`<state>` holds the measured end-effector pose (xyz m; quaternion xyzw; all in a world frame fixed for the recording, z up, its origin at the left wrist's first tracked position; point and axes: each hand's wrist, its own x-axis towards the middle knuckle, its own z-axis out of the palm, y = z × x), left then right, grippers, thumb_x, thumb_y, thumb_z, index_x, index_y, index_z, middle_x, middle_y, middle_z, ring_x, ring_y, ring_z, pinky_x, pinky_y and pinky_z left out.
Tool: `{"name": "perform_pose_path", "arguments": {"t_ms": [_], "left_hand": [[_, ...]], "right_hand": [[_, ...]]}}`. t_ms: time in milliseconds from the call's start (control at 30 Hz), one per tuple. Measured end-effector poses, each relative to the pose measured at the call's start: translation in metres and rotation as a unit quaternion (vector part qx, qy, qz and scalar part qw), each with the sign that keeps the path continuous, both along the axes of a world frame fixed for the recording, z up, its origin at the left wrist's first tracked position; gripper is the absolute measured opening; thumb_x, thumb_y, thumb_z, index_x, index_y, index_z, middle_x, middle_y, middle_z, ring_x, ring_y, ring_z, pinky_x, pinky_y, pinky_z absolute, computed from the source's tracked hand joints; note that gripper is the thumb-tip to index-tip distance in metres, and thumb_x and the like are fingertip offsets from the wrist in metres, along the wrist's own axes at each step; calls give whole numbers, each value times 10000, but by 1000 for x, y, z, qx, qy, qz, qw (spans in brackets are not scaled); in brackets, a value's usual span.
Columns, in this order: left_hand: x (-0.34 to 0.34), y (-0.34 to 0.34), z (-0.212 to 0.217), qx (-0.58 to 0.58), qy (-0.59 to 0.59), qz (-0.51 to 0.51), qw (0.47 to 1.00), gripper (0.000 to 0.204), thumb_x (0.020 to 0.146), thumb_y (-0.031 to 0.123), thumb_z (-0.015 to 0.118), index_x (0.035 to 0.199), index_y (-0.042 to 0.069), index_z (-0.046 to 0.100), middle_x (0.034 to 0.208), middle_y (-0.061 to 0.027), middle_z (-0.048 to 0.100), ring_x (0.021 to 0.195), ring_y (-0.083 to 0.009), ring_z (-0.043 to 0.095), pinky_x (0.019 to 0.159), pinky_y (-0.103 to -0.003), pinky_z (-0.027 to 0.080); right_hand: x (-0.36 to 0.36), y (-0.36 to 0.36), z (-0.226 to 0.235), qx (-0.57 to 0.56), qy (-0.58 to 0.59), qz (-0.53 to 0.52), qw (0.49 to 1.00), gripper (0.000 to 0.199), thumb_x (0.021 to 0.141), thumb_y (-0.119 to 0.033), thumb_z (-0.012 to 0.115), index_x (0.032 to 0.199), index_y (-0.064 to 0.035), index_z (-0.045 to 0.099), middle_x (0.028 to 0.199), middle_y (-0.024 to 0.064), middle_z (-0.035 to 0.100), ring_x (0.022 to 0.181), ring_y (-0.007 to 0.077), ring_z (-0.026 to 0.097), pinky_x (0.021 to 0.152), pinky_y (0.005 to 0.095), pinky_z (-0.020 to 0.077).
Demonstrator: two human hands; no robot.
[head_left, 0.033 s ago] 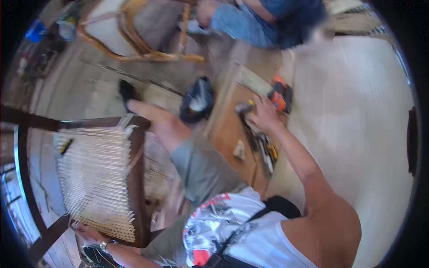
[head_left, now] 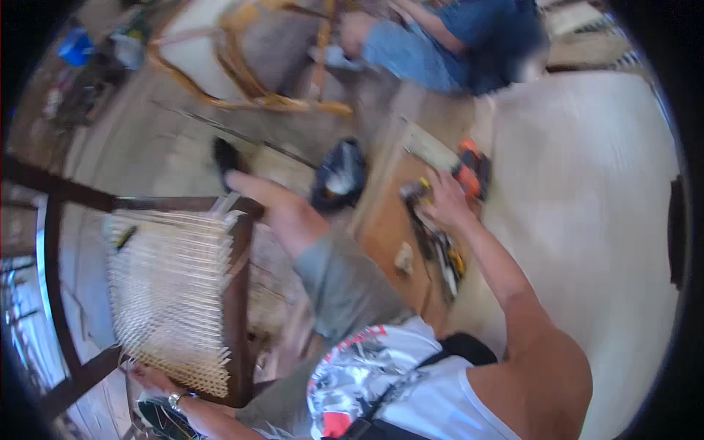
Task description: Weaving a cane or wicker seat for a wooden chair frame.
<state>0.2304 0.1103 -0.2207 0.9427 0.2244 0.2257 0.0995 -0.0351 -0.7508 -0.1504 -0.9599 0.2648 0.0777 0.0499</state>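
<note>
My right hand (head_left: 446, 202) reaches over several hand tools (head_left: 444, 260) lying on a brown wooden board. Its thumb and fingers are apart, close to a tool with a silver and yellow end (head_left: 416, 192). Just beyond the hand sits an orange and black power tool (head_left: 471, 172). To the left, a dark wooden chair frame (head_left: 238, 315) carries a partly woven cane seat (head_left: 169, 271). My left hand (head_left: 152, 378), with a watch at the wrist, is at the seat's near left corner. Blur hides how its fingers are placed.
A small yellow and black tool (head_left: 126, 237) lies on the woven strands. Beyond my leg stands a dark bag (head_left: 341, 172). Another chair frame (head_left: 279, 103), of light wood, is at the far side, near a seated person (head_left: 422, 55). A large pale panel (head_left: 572, 198) fills the right.
The whole view has shifted slightly, so everything sits a little further right and lower. Both hands keep about the same places relative to the tools and the chair.
</note>
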Motion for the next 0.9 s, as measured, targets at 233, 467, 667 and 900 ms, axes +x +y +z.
{"name": "perform_pose_path", "arguments": {"t_ms": [233, 467, 667, 900], "left_hand": [[-10, -41, 18, -261, -33, 5, 965, 442, 951, 249, 694, 1278, -12, 552, 1120, -152, 646, 1007, -273, 639, 882, -365, 520], [-1, -37, 37, -634, -58, -12, 771, 264, 923, 335, 741, 965, 86, 665, 716, 15, 612, 470, -89, 469, 399, -255, 321], [4, -18, 50, -621, 27, 19, 783, 386, 921, 425, 724, 830, 94, 547, 553, 56, 390, 384, -77, 330, 348, -259, 218], [8, 3, 19, -464, 19, -19, 885, 514, 918, 571, 658, 865, 61, 627, 587, 26, 447, 419, -68, 345, 366, -277, 241]], "right_hand": [[-20, -45, -77, -40, 219, 45, 974, 1279, 601, -578, 886, 1534, -2, 226, 1416, 243, 465, 1334, 409, 442, 1146, 564, 294], [-22, -41, -65, -61, 217, 123, 966, 911, 746, -464, 804, 1418, -9, 390, 1301, 247, 543, 1264, 415, 509, 1045, 595, 395], [28, -24, -32, -91, 28, 61, 994, 580, 927, -367, 579, 1373, -30, 425, 1247, 263, 559, 1191, 450, 549, 959, 613, 425], [192, 35, 34, 583, -371, -218, 690, 436, 993, -436, 530, 1209, -57, 542, 1122, 219, 639, 902, 363, 680, 762, 529, 552]]}}
